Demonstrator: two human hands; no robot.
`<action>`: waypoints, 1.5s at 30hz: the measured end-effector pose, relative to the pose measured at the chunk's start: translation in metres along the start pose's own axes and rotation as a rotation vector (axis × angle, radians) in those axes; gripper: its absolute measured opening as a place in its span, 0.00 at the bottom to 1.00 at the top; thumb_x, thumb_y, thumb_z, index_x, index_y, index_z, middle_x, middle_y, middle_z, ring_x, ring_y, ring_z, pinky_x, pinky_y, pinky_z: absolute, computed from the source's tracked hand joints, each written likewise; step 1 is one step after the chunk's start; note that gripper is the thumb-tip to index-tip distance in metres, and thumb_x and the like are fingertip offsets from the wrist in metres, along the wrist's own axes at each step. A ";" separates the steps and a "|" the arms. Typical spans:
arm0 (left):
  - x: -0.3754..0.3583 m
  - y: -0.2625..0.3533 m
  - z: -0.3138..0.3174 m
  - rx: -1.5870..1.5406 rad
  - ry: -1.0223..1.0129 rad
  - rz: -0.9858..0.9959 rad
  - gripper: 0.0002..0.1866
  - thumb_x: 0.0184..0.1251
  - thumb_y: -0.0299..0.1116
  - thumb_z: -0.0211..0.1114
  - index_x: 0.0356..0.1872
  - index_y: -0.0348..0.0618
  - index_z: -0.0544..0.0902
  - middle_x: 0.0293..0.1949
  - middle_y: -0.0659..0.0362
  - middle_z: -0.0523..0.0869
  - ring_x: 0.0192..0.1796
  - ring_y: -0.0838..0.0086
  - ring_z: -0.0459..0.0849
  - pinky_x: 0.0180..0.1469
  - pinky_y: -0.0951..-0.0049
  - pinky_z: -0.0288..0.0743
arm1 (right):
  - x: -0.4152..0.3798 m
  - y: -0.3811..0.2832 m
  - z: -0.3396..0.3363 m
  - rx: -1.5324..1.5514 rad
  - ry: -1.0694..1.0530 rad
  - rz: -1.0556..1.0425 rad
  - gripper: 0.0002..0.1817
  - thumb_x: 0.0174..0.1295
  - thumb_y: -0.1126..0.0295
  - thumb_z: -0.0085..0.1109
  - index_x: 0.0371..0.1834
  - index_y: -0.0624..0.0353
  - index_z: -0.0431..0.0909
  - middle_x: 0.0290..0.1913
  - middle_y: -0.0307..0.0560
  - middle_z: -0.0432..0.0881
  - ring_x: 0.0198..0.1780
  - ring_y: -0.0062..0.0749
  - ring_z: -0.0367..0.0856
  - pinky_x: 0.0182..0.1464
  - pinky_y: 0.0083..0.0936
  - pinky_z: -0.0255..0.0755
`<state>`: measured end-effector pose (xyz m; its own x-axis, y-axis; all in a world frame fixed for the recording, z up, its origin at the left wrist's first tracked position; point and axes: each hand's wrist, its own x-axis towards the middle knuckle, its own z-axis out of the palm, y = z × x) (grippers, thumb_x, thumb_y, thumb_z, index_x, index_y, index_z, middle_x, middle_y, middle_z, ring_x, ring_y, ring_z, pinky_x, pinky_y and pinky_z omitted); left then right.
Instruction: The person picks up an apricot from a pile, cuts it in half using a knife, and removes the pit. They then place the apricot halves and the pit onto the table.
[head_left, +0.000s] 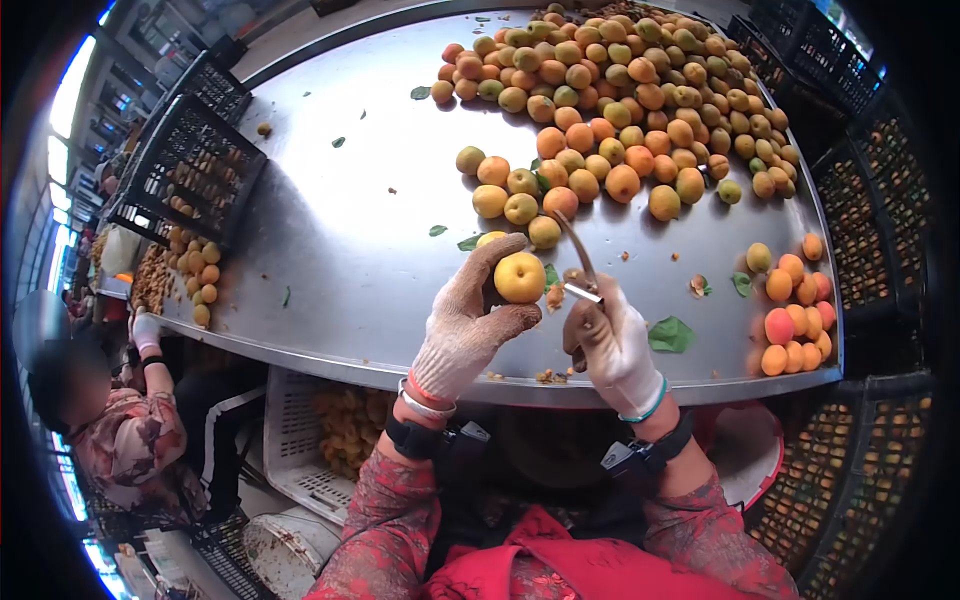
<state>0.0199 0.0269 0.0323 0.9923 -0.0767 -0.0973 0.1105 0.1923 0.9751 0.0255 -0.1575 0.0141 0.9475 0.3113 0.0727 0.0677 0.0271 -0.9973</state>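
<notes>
Gloved left hand (462, 330) pinches an apricot (520, 277); right hand (612, 345) grips a knife (580, 262). Probably best to keep those fingers (500, 255) off the blade.

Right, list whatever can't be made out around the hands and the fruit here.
- Head view: the right hand covers the knife handle; its shape is hidden.
- The left hand hides the yellow apricot's underside; cut or whole is unclear.
- The crates are too dark and distorted at the lens edge to judge their contents.
</notes>
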 end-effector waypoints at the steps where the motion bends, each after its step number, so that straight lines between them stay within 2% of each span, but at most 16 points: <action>1: -0.002 -0.002 0.001 -0.011 0.015 -0.009 0.35 0.54 0.15 0.70 0.66 0.39 0.71 0.56 0.57 0.76 0.58 0.73 0.77 0.60 0.73 0.75 | -0.001 -0.003 0.002 -0.076 -0.005 -0.063 0.27 0.75 0.52 0.51 0.63 0.66 0.68 0.24 0.38 0.73 0.25 0.18 0.72 0.28 0.19 0.68; 6: -0.005 -0.027 -0.002 0.009 0.009 0.040 0.33 0.54 0.17 0.71 0.63 0.39 0.73 0.55 0.56 0.78 0.58 0.74 0.78 0.58 0.74 0.77 | 0.001 -0.001 0.006 -0.136 -0.038 -0.050 0.29 0.74 0.55 0.55 0.66 0.70 0.66 0.29 0.44 0.78 0.30 0.22 0.78 0.35 0.24 0.74; 8: -0.006 -0.032 -0.001 -0.018 0.004 0.053 0.32 0.53 0.19 0.74 0.62 0.40 0.73 0.52 0.56 0.80 0.56 0.75 0.79 0.57 0.74 0.78 | 0.003 0.005 0.010 -0.227 -0.040 -0.104 0.27 0.74 0.58 0.56 0.64 0.71 0.68 0.35 0.54 0.84 0.36 0.35 0.86 0.40 0.28 0.77; 9: -0.007 -0.036 -0.001 -0.024 0.007 0.049 0.32 0.53 0.19 0.74 0.62 0.40 0.73 0.52 0.56 0.80 0.56 0.75 0.79 0.57 0.74 0.78 | 0.003 0.007 0.010 -0.231 -0.043 -0.098 0.27 0.74 0.58 0.56 0.64 0.71 0.68 0.35 0.54 0.84 0.36 0.35 0.86 0.40 0.28 0.77; 11: -0.007 -0.045 -0.003 0.032 0.025 0.081 0.33 0.51 0.21 0.76 0.61 0.40 0.74 0.50 0.56 0.82 0.54 0.76 0.80 0.57 0.73 0.78 | 0.003 0.008 0.011 -0.389 -0.053 -0.111 0.26 0.72 0.61 0.57 0.63 0.72 0.69 0.40 0.63 0.85 0.41 0.50 0.88 0.42 0.32 0.79; 15: -0.010 -0.051 -0.005 0.118 0.061 0.181 0.31 0.50 0.22 0.77 0.59 0.40 0.75 0.46 0.56 0.84 0.49 0.76 0.83 0.53 0.73 0.79 | 0.003 0.014 0.014 -0.508 -0.033 -0.220 0.25 0.71 0.63 0.59 0.63 0.72 0.69 0.38 0.65 0.84 0.39 0.55 0.87 0.40 0.33 0.80; 18: -0.013 -0.052 -0.009 0.267 0.086 0.198 0.30 0.49 0.22 0.77 0.57 0.40 0.77 0.42 0.54 0.85 0.44 0.73 0.85 0.49 0.72 0.80 | 0.004 0.022 0.016 -0.562 0.001 -0.340 0.24 0.71 0.64 0.59 0.61 0.72 0.70 0.34 0.64 0.83 0.35 0.54 0.87 0.37 0.34 0.79; 20: -0.016 -0.058 -0.012 0.321 0.095 0.249 0.30 0.48 0.24 0.77 0.56 0.41 0.78 0.42 0.50 0.85 0.41 0.65 0.88 0.45 0.69 0.81 | 0.001 0.016 0.021 -0.451 -0.044 -0.163 0.21 0.71 0.65 0.57 0.59 0.72 0.70 0.32 0.62 0.83 0.33 0.54 0.86 0.35 0.34 0.78; 24: -0.023 -0.038 -0.012 0.547 0.157 0.344 0.30 0.48 0.26 0.77 0.56 0.42 0.78 0.43 0.47 0.85 0.42 0.54 0.88 0.43 0.65 0.81 | 0.002 0.011 0.025 -0.428 -0.070 -0.134 0.18 0.72 0.65 0.56 0.54 0.71 0.71 0.29 0.60 0.82 0.32 0.54 0.86 0.33 0.35 0.77; 29: -0.024 -0.039 -0.016 0.670 0.155 0.399 0.28 0.48 0.28 0.76 0.54 0.42 0.77 0.42 0.46 0.83 0.43 0.45 0.84 0.42 0.58 0.80 | 0.002 0.004 0.025 -0.414 -0.159 0.072 0.16 0.74 0.63 0.54 0.46 0.71 0.71 0.26 0.57 0.80 0.27 0.42 0.84 0.31 0.31 0.75; 36: -0.023 -0.045 -0.024 0.802 0.171 0.495 0.32 0.44 0.25 0.78 0.56 0.41 0.78 0.43 0.47 0.84 0.41 0.52 0.86 0.41 0.64 0.81 | 0.005 0.008 0.027 -0.275 -0.176 0.119 0.19 0.76 0.59 0.50 0.43 0.69 0.73 0.19 0.47 0.73 0.20 0.27 0.74 0.24 0.26 0.68; 38: -0.024 -0.041 -0.027 0.765 0.141 0.494 0.32 0.46 0.24 0.78 0.57 0.39 0.77 0.43 0.49 0.85 0.40 0.56 0.86 0.42 0.66 0.82 | 0.007 -0.011 0.022 0.145 -0.250 0.547 0.21 0.77 0.54 0.47 0.41 0.66 0.74 0.14 0.37 0.65 0.14 0.19 0.63 0.17 0.21 0.57; 40: -0.022 -0.041 -0.030 0.727 0.117 0.506 0.32 0.48 0.24 0.78 0.58 0.38 0.77 0.43 0.50 0.85 0.40 0.60 0.87 0.43 0.68 0.82 | 0.005 -0.013 0.019 0.233 -0.256 0.544 0.23 0.77 0.52 0.45 0.40 0.65 0.74 0.13 0.34 0.63 0.12 0.17 0.60 0.15 0.19 0.53; 42: -0.020 -0.045 -0.032 0.293 0.016 0.269 0.33 0.49 0.23 0.77 0.60 0.41 0.75 0.46 0.54 0.85 0.42 0.67 0.87 0.44 0.69 0.81 | 0.005 -0.013 0.012 0.350 -0.336 0.536 0.27 0.77 0.47 0.44 0.39 0.65 0.72 0.11 0.33 0.59 0.10 0.16 0.56 0.13 0.18 0.49; 43: -0.021 -0.041 -0.030 0.293 0.018 0.273 0.33 0.49 0.23 0.77 0.60 0.41 0.75 0.46 0.54 0.85 0.42 0.67 0.87 0.44 0.69 0.81 | 0.004 -0.011 0.013 0.348 -0.339 0.533 0.27 0.77 0.47 0.44 0.39 0.65 0.72 0.11 0.33 0.59 0.10 0.16 0.56 0.13 0.18 0.49; 45: -0.024 -0.027 -0.025 -0.195 0.061 0.020 0.28 0.55 0.16 0.70 0.60 0.33 0.76 0.46 0.55 0.84 0.45 0.73 0.85 0.49 0.72 0.83 | 0.000 -0.011 0.017 0.316 -0.331 0.407 0.29 0.76 0.44 0.44 0.39 0.65 0.71 0.11 0.33 0.60 0.10 0.17 0.57 0.13 0.18 0.50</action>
<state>-0.0056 0.0480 0.0032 0.9953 -0.0124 -0.0961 0.0936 0.3791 0.9206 0.0190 -0.1413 0.0249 0.7269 0.6333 -0.2655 -0.4230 0.1083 -0.8996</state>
